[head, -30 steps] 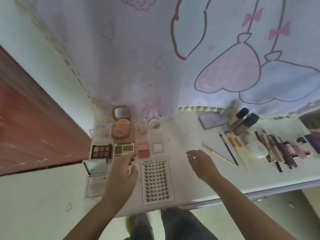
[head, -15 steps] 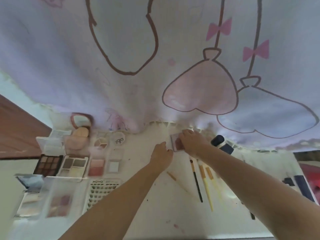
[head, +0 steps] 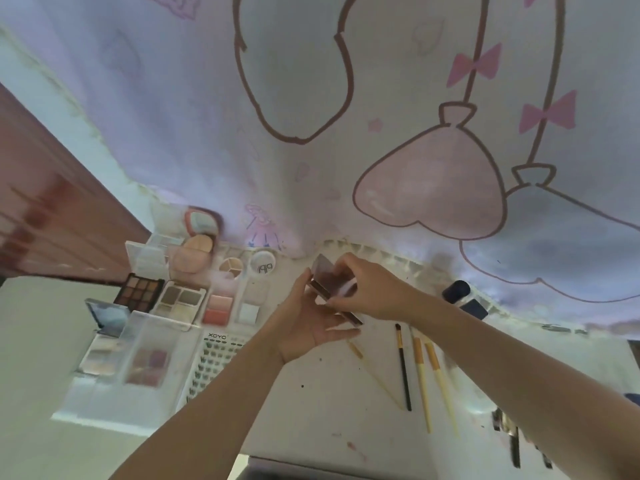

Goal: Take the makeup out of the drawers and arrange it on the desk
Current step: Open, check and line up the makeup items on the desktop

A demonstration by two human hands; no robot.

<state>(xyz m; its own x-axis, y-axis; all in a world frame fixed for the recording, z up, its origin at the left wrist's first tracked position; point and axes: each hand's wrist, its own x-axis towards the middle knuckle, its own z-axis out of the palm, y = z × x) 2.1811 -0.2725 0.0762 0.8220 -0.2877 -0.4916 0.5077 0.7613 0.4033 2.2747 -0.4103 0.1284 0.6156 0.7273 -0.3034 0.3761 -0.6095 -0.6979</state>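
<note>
Palette, flat and rectangular with a dark brownish face (head: 327, 284), sits above the white desk top (head: 332, 403), held between both hands at mid-frame. I see the right hand (head: 372, 292) over it from above, fingers curled around its far and near edges. The left hand (head: 306, 327) lies under it, palm up, fingers fairly straight and touching its underside and left edge; thumb along the left side. Palette tilted, far corner raised; whether it is hinged open I cannot tell.

Left of the hands, laid out in rows on the desk: a dark nine-pan eyeshadow palette (head: 139, 292), a clear four-pan palette in greys and creams (head: 180, 301), a pink blush pan (head: 217, 308), a round white jar (head: 262, 265), a white lash tray printed XOYO (head: 213, 367).

Right of the hands: a black-handled brush (head: 403, 368) beside two yellow-handled brushes (head: 431, 379), roughly parallel, apart from the palette.
</note>
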